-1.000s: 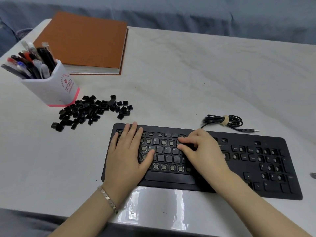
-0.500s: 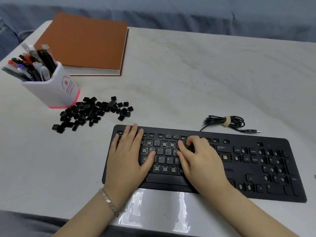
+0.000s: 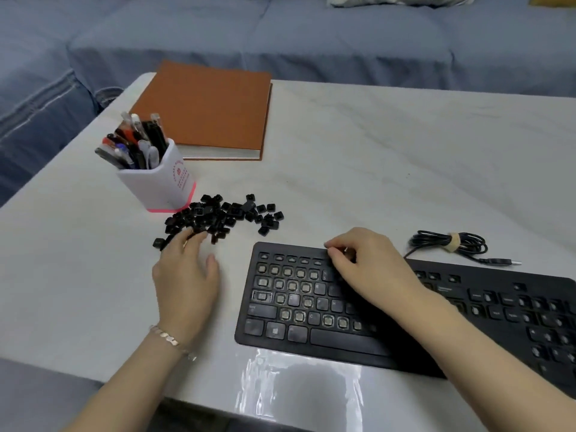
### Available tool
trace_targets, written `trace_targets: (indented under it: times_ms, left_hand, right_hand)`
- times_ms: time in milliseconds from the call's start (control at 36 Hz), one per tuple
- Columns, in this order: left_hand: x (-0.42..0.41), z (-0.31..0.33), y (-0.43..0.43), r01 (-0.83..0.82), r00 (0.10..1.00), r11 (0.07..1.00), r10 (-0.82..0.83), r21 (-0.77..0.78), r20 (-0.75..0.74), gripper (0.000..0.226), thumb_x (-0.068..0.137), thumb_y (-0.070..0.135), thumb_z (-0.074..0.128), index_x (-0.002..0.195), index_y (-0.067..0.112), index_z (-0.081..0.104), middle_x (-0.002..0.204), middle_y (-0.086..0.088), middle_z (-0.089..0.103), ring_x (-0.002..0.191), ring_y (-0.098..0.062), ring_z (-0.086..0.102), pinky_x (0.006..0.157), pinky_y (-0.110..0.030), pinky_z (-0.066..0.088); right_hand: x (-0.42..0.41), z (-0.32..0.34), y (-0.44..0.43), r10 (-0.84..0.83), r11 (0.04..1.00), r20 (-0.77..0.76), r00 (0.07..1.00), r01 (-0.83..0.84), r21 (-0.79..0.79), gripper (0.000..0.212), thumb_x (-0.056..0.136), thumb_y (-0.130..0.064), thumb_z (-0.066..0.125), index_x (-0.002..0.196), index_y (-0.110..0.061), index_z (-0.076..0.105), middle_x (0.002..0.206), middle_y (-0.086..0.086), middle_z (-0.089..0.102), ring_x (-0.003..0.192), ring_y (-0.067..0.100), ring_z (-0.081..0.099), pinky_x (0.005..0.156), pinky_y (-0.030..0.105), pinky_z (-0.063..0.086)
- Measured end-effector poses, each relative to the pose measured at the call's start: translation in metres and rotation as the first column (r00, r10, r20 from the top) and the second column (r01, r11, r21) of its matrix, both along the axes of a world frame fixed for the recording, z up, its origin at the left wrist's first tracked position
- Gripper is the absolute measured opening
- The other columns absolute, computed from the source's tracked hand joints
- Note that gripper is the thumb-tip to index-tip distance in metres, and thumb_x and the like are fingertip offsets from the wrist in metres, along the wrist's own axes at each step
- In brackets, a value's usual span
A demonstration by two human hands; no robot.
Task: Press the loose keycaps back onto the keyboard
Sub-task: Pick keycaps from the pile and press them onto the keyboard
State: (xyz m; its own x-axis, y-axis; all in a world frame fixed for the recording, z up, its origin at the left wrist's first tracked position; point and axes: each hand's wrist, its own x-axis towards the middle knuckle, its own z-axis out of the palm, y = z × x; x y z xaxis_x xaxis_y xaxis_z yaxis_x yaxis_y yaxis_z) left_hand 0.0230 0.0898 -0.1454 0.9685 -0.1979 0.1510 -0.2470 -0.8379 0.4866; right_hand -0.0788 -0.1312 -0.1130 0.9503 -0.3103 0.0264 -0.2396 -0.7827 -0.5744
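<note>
Desk [image 3: 389, 157] carried everything. Keyboard [image 3: 343, 340] lay close to its near edge, with many sockets in the left block bare and a few lettered caps seated among them. Only one hand was over the board, so a hard push looked able to slide it toward that edge. Book [image 3: 202, 110] sat at the far left corner, no risk judged. Right hand [image 3: 371, 269] was over the top rows, fingers curled, thumb and forefinger tips drawn together at the function row. Whether a cap was between them could not be told. If one was, a tilted or off-centre press could leave it half-seated or strain the stem, and the hand hid that socket. Left hand [image 3: 185, 275] lay off the board, fingers loosely spread, thumb well apart, fingertips touching the near edge of the pile of keycaps [image 3: 230, 213]. No pinch was seen. A raking pull could scatter pieces toward the desk's left edge. Cup [image 3: 159, 187] of pens stood touching the pile's far side, so a bump could tip it or push pieces behind it. Cable [image 3: 448, 243] was coiled beyond the board, apart from both hands. The keycaps were heaped, some underside-up, legends too small to read, so a wrong-socket pick seemed the likeliest error.
</note>
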Motion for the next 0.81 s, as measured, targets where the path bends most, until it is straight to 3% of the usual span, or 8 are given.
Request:
trace_targets:
  times_ms: [111, 361, 444, 583, 694, 806]
  left_hand:
    - [0.017, -0.005, 0.026, -0.105, 0.994, 0.992, 0.107, 0.076, -0.025, 0.041, 0.086, 0.014, 0.058, 0.126, 0.010, 0.054, 0.132, -0.015, 0.048, 0.118, -0.039, 0.041, 0.093, -0.046, 0.036]
    - [0.031, -0.016, 0.045, -0.033, 0.998, 0.996, 0.028, -0.081, -0.061, 0.014, 0.087, 0.011, 0.059, 0.099, 0.006, 0.067, 0.104, 0.000, 0.050, 0.094, -0.024, 0.056, 0.078, -0.028, 0.039]
    - [0.031, -0.016, 0.042, 0.018, 0.997, 0.996, -0.023, -0.084, -0.068, 0.018, 0.087, 0.013, 0.061, 0.104, 0.007, 0.065, 0.102, 0.003, 0.050, 0.089, -0.020, 0.054, 0.077, -0.025, 0.037]
    - [0.033, -0.016, 0.038, 0.021, 0.993, 0.991, -0.036, -0.131, -0.112, 0.028, 0.087, 0.010, 0.059, 0.114, 0.013, 0.059, 0.095, 0.000, 0.050, 0.074, -0.004, 0.048, 0.069, -0.012, 0.028]
    - [0.039, -0.017, 0.042, -0.024, 0.990, 0.995, 0.010, -0.096, -0.144, 0.023, 0.086, 0.013, 0.060, 0.108, 0.011, 0.063, 0.092, -0.007, 0.054, 0.067, -0.002, 0.046, 0.063, -0.017, 0.027]
    - [0.041, -0.015, 0.045, -0.038, 0.988, 0.992, 0.020, -0.117, -0.150, 0.009, 0.083, 0.010, 0.063, 0.092, 0.009, 0.066, 0.099, -0.013, 0.057, 0.067, -0.007, 0.053, 0.069, -0.022, 0.036]
  right_hand:
    - [0.032, 0.002, 0.022, 0.082, 0.996, 0.009, 0.997, -0.082, 0.021, 0.024, 0.090, -0.021, 0.050, 0.105, -0.020, 0.068, 0.103, -0.003, 0.063, 0.090, 0.012, 0.055, 0.072, 0.020, 0.034]
    - [0.092, -0.018, 0.050, 0.114, 0.992, -0.050, 0.992, -0.116, -0.043, 0.028, 0.088, -0.013, 0.049, 0.110, -0.018, 0.066, 0.112, 0.006, 0.057, 0.104, 0.025, 0.053, 0.073, 0.026, 0.037]
    - [0.105, -0.023, 0.050, 0.189, 0.973, -0.126, 0.974, -0.203, -0.110, 0.033, 0.088, -0.008, 0.050, 0.116, -0.022, 0.062, 0.115, 0.006, 0.053, 0.107, 0.025, 0.050, 0.074, 0.026, 0.034]
    - [0.116, -0.022, 0.050, 0.287, 0.921, -0.260, 0.922, -0.341, -0.191, 0.030, 0.086, -0.008, 0.056, 0.114, -0.016, 0.062, 0.117, 0.007, 0.049, 0.107, 0.029, 0.049, 0.083, 0.034, 0.043]
    - [0.119, -0.019, 0.048, 0.269, 0.927, -0.299, 0.916, -0.330, -0.177, 0.026, 0.084, -0.011, 0.060, 0.110, -0.009, 0.063, 0.117, 0.008, 0.050, 0.105, 0.030, 0.050, 0.086, 0.034, 0.042]
    - [0.117, -0.020, 0.047, 0.259, 0.938, -0.267, 0.928, -0.308, -0.159, 0.020, 0.083, -0.011, 0.058, 0.101, -0.007, 0.066, 0.110, 0.009, 0.052, 0.100, 0.029, 0.052, 0.081, 0.032, 0.043]
